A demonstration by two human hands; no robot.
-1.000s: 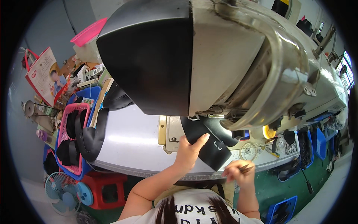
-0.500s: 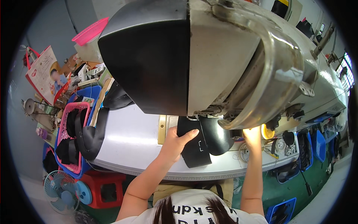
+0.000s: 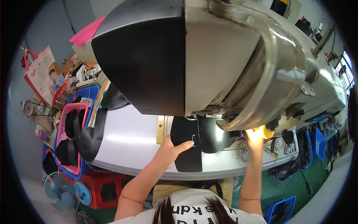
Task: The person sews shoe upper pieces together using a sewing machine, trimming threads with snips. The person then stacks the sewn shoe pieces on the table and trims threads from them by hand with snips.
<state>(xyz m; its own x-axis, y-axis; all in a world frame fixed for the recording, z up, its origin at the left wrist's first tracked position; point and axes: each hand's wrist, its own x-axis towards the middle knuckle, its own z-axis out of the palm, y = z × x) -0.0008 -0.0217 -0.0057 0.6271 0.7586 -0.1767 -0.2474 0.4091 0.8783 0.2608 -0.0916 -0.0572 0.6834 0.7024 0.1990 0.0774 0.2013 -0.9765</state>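
Observation:
A black leather-like piece (image 3: 187, 158) lies under the head of a sewing machine (image 3: 223, 59), with a rounded black panel (image 3: 214, 136) joined along its right side. A pale bracket-shaped mark shows on its surface. My left hand (image 3: 169, 152) holds the piece by its left side, thumb flat on top; the other fingers are mostly hidden. On the right, my right hand (image 3: 254, 141) reaches up beside a bright lamp and a round yellow part (image 3: 267, 131). Glare and the machine hide its fingers. The machine head covers the needle area.
At left, a pink basket (image 3: 69, 168) of black pieces sits inside a blue crate (image 3: 79, 173). A red stool (image 3: 97, 194) and a fan (image 3: 61, 192) stand below. Thread spools and small tools (image 3: 274, 151) lie at the table's right. Blue bins (image 3: 318, 143) stand beyond.
The black piece has turned so that its near end swung left and now points straight toward me. My left hand has shifted slightly left and nearer with it. My right hand is slightly lower.

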